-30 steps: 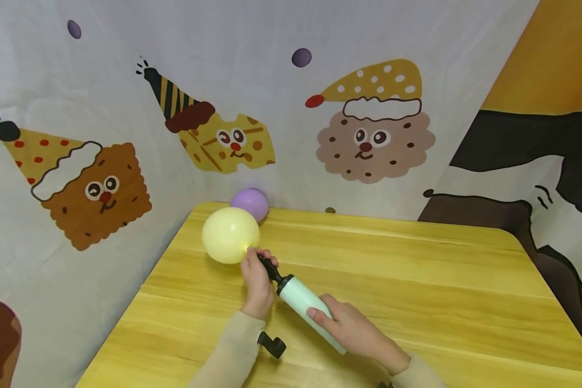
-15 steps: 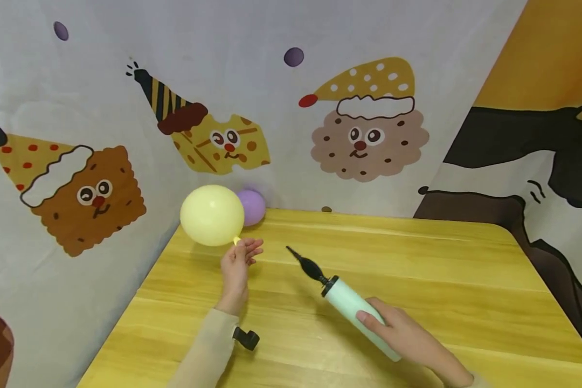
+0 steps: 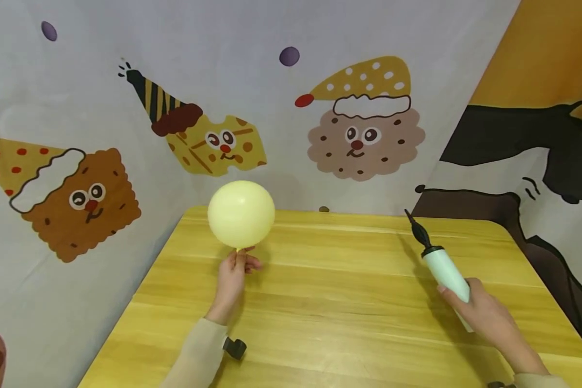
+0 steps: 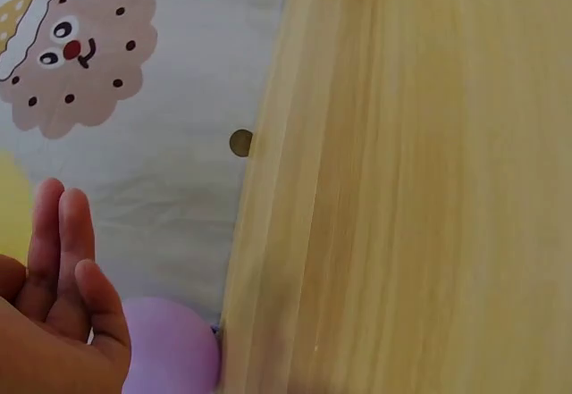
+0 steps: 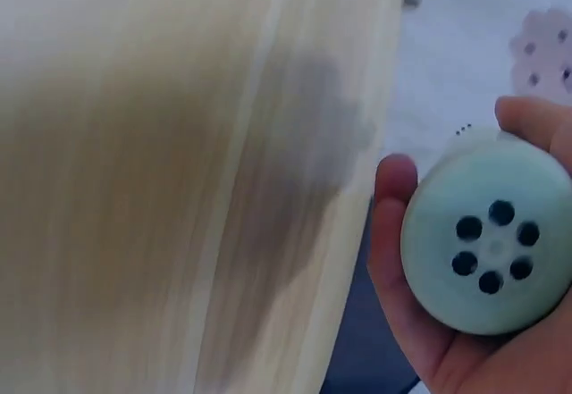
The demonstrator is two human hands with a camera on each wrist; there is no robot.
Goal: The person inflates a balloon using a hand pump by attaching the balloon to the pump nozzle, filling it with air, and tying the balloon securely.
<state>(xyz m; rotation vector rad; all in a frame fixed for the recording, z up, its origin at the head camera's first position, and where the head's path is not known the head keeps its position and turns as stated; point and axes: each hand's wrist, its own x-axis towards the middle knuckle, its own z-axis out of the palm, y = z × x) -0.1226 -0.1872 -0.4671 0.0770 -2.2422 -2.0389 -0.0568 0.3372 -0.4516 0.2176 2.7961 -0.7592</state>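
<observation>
A round, inflated yellow balloon [image 3: 241,214] stands upright over the far left of the table, its neck pinched between the thumb and finger of my left hand [image 3: 230,277]. In the left wrist view, other fingers [image 4: 77,224] of that hand are raised, with only a sliver of the balloon at the edge. My right hand [image 3: 490,313] grips the pale green barrel of a balloon pump [image 3: 447,274], its black nozzle pointing up and away, apart from the balloon. From the right wrist, the pump's round end with several dark holes faces the camera.
A purple balloon [image 4: 174,349] sits by the table's edge in the left wrist view; the head view hides it behind the yellow one. The wooden table [image 3: 330,302] meets a printed cloth backdrop [image 3: 291,134] at the back and left.
The pump's nozzle has come out of the yellow balloon, and my right hand has carried the pump far right. My left hand first moved left with the balloon, then brought it back upright.
</observation>
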